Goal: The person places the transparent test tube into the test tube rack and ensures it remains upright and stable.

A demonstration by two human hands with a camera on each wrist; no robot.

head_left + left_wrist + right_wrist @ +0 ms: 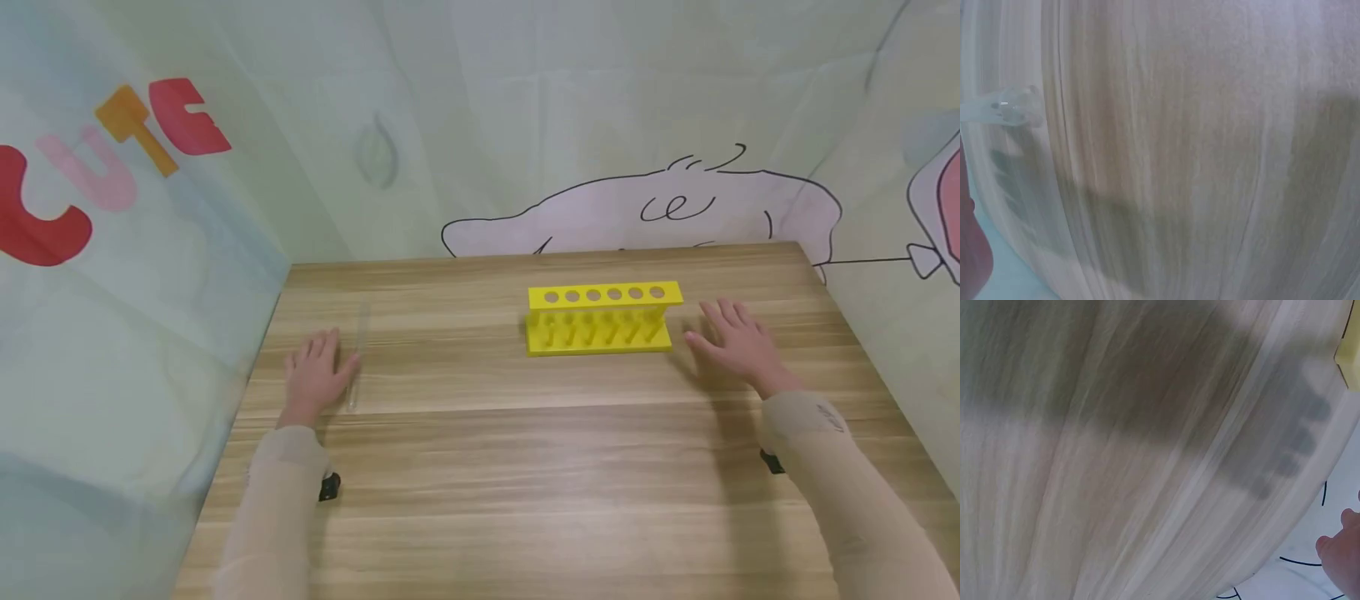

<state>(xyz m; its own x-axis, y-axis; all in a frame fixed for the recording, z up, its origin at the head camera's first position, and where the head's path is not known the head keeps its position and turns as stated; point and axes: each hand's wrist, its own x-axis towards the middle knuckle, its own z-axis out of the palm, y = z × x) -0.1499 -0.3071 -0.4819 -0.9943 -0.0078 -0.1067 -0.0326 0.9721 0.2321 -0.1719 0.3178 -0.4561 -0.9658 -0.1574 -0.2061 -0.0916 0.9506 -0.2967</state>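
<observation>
A clear test tube (353, 385) lies on the left part of the table, pointing away from me. Just left of it is my left hand (315, 379), fingers extended, the thumb close to the tube; whether they touch I cannot tell. The tube's end (1019, 107) also shows in the left wrist view. A yellow test tube rack (600, 321) stands right of centre, its row of holes holding nothing. To the right of the rack, my right hand (738, 343) has its fingers spread and holds nothing. Only a corner of the rack (1350, 356) shows in the right wrist view.
The wood-grain table (480, 492) meets a printed cloth backdrop (480, 108) at its back and sides. Both forearms in light sleeves (281, 508) reach in from the front, with a small black device (329, 487) by the left wrist.
</observation>
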